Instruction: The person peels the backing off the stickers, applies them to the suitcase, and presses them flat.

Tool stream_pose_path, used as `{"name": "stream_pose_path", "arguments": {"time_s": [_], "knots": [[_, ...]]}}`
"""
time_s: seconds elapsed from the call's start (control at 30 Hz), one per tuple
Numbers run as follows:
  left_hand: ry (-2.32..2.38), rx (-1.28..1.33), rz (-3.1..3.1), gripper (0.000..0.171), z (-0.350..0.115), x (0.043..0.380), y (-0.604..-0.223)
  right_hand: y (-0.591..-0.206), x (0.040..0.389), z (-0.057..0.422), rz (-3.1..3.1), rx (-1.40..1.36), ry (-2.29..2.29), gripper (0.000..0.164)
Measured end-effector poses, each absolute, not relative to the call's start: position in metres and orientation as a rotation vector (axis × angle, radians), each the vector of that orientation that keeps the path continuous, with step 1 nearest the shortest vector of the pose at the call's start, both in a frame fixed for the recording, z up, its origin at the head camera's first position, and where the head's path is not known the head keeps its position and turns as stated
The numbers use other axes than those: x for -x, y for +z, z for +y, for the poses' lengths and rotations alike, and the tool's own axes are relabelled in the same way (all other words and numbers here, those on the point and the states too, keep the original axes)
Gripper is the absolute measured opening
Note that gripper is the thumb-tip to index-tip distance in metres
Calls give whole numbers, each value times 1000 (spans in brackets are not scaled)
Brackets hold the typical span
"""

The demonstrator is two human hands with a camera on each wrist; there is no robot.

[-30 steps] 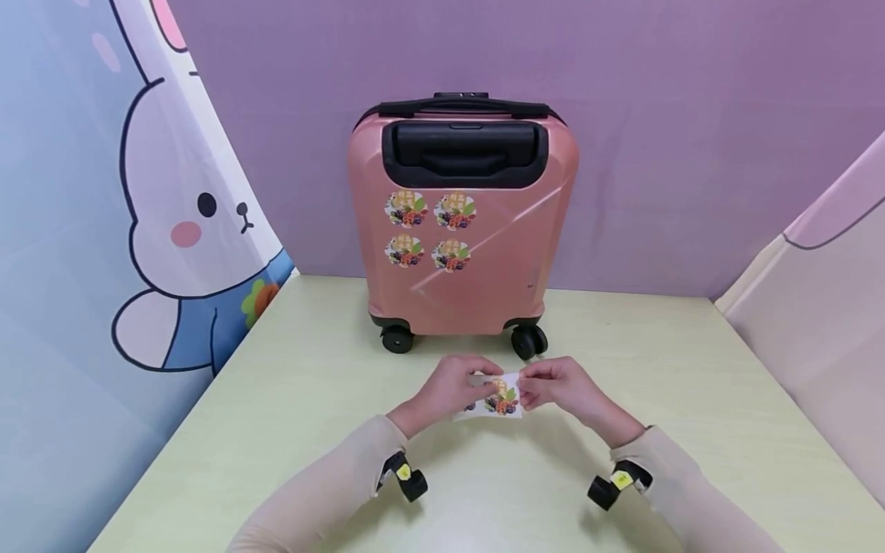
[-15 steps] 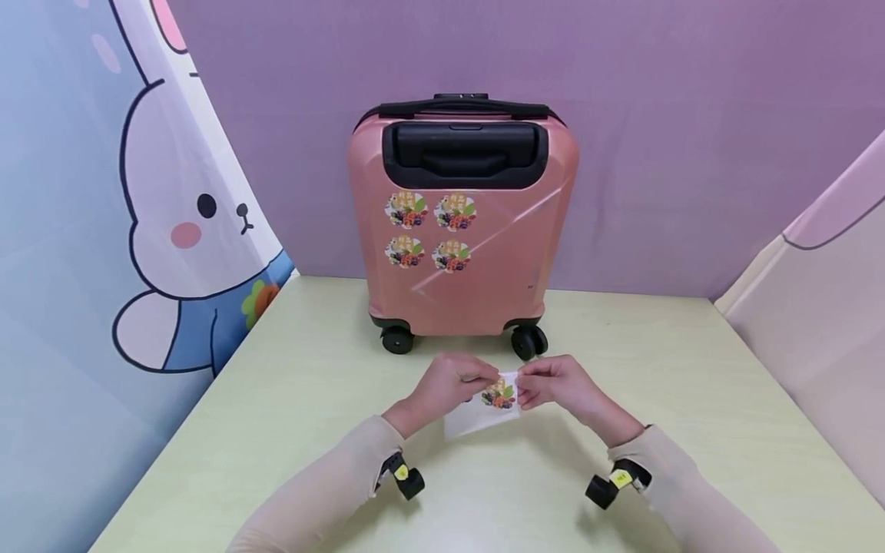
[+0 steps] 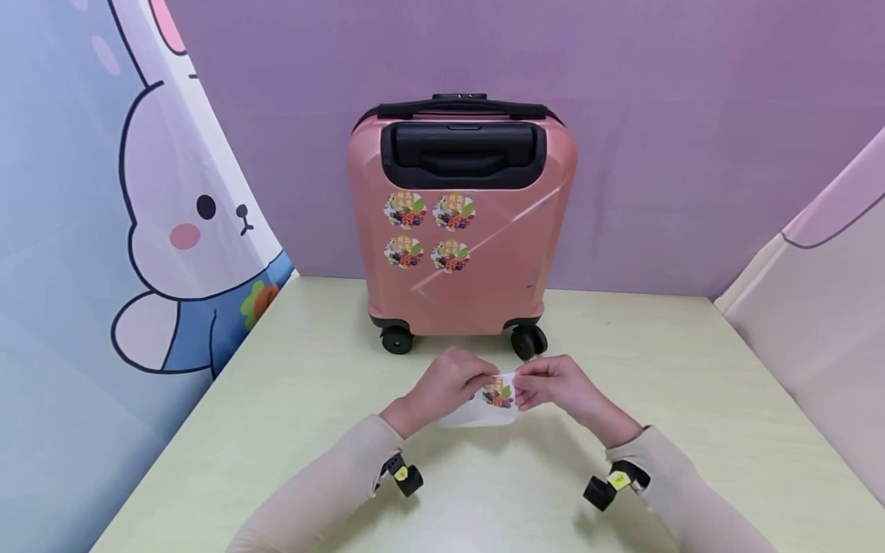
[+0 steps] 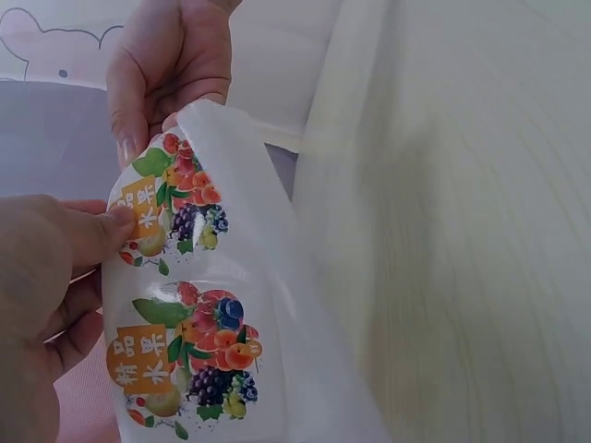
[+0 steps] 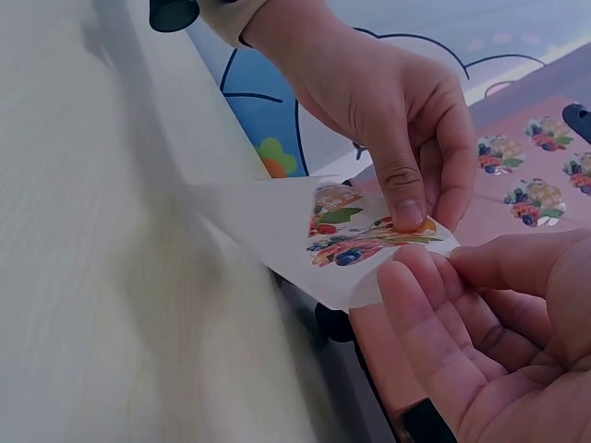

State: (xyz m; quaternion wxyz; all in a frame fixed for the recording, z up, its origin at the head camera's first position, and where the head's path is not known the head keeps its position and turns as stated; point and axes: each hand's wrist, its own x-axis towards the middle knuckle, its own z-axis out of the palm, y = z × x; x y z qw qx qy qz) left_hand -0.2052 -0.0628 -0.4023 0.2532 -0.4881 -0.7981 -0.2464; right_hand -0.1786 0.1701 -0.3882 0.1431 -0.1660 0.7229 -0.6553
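Sticker sheet point(image 3: 486, 412) hangs pinched in fingers point(image 5: 404, 189) — lower edge free above table point(image 3: 664, 361).

Head cam sits up high, facing forward and down, far enough off to fit the whole pink hard-shell suitcase point(image 3: 498, 261), the flat pale-yellow surface point(image 3: 657, 384), the left hand point(image 3: 445, 384) and the right hand point(image 3: 563, 388). Black left wrist cam point(image 3: 409, 481) is super close, facing across to the right hand, surface tipped up along its right side. Black right wrist cam point(image 3: 599, 493) looks back the opposite way, also close, surface on the left. Both wrist views share the white fruit-print sticker sheet point(image 4: 199, 360).
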Motion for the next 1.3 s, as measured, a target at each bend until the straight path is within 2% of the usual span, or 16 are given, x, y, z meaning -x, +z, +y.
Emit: {"name": "stream_pose_path", "arguments": {"time_s": [0.27,0.63,1.13,1.3], "knots": [[-669,1361,-2128,15,-63,204,-406,-391,179,168,2053,460,-1921,28],[-674,1306,-2037,10,-65,204,-410,-392,179,164,2019,437,-1978,28],[-622,1293,-1881,18,-71,209,-410,-390,182,161,1989,439,-2011,25],[-611,1288,-1863,18,-71,210,-412,-391,182,160,1980,414,-2021,20]]}}
